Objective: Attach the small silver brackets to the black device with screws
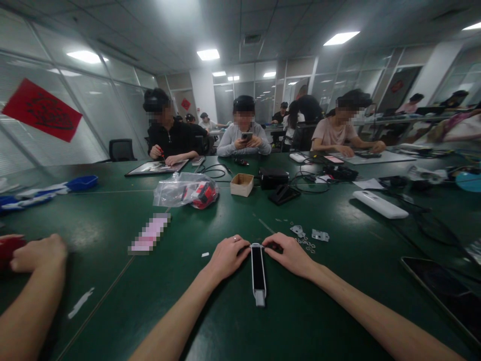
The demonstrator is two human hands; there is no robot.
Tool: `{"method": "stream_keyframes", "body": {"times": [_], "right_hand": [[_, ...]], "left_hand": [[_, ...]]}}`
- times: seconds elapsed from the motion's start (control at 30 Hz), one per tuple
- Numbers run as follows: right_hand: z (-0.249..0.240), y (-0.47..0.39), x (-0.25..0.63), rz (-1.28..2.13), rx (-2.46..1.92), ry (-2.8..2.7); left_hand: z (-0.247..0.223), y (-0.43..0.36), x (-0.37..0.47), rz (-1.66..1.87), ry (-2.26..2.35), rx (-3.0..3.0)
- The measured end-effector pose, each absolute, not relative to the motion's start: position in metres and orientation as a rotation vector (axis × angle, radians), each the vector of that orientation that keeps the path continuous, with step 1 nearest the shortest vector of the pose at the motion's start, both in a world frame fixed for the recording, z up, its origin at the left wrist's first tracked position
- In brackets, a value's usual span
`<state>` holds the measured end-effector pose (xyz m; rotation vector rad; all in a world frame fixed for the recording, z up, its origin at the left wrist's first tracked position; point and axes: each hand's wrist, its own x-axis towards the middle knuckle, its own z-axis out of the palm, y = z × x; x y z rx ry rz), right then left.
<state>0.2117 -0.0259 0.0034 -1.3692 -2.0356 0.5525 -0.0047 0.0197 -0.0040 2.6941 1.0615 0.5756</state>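
A slim, long device (258, 271) with a black face, a white rim and a pale tab at its near end lies on the green table before me. My left hand (228, 255) is closed, thumb and fingers pressed at the left side of its far end. From the other side my right hand (288, 254) pinches the same far end, its fingers bent. Whether a small part sits between the fingertips is too fine to see. Right of my right hand lie small clear plastic pieces (320, 235) and several little rings (310, 246).
Left of me is another person's hand (39, 253) with something red. Farther off stand a plastic bag (184, 190) with red and black contents, a small open box (241, 185) and a black box (273, 177). At right lie a white case (380, 204), cables and a dark-screened tablet (443, 293).
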Motion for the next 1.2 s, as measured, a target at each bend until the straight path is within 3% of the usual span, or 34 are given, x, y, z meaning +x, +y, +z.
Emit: {"method": "stream_keyframes", "body": {"times": [0.8, 1.2], "right_hand": [[-0.002, -0.024, 0.208, 0.442, -1.309, -2.103], [0.034, -0.022, 0.284, -0.069, -1.528, -2.226]], "left_hand": [[-0.005, 0.020, -0.005, 0.564, 1.056, 2.695], [-0.002, 0.019, -0.006, 0.547, 1.078, 2.655]]}}
